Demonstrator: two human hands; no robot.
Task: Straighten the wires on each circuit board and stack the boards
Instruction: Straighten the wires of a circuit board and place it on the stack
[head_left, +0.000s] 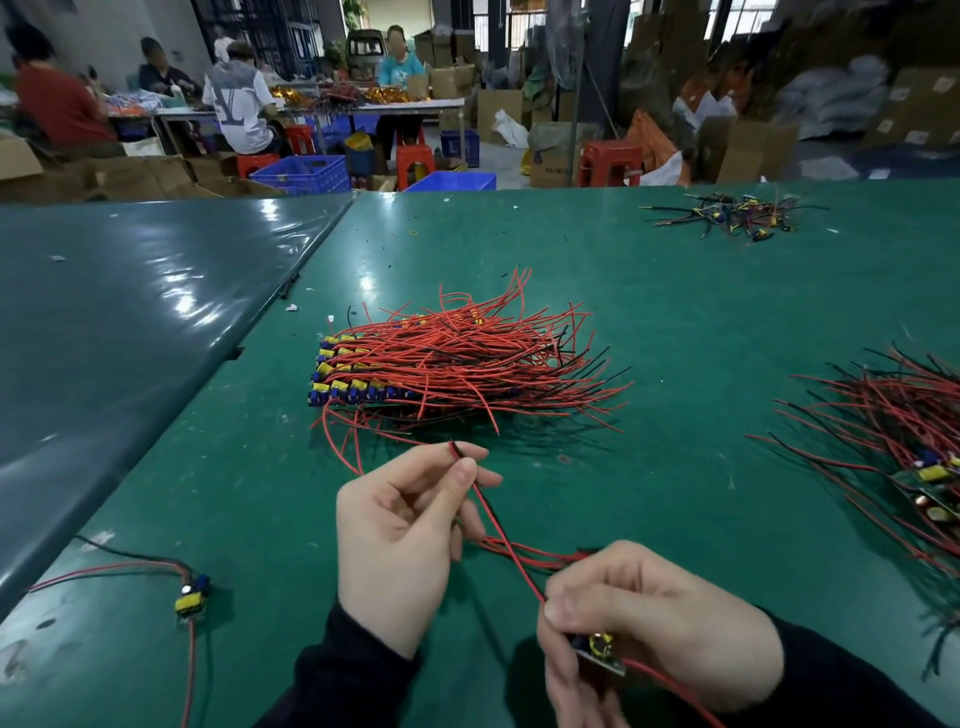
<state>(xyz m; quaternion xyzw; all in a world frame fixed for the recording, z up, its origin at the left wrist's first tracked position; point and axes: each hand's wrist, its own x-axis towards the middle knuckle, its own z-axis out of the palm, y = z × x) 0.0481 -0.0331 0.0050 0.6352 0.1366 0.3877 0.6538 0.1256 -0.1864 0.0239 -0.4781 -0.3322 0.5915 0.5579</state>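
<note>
My right hand (654, 623) grips a small circuit board (597, 652) near the bottom of the view. A red and a black wire (498, 525) run from the board up to my left hand (400, 540), which pinches their ends between thumb and forefinger. Beyond my hands lies a stack of boards (353, 374) with yellow and blue parts, their red and black wires fanned out to the right. A single board (192, 597) with curved wires lies on the mat at lower left.
A second pile of boards with red and black wires (904, 441) sits at the right edge. A small tangle of parts (727, 213) lies at the far right of the green mat (675, 312). Other people work at tables in the background.
</note>
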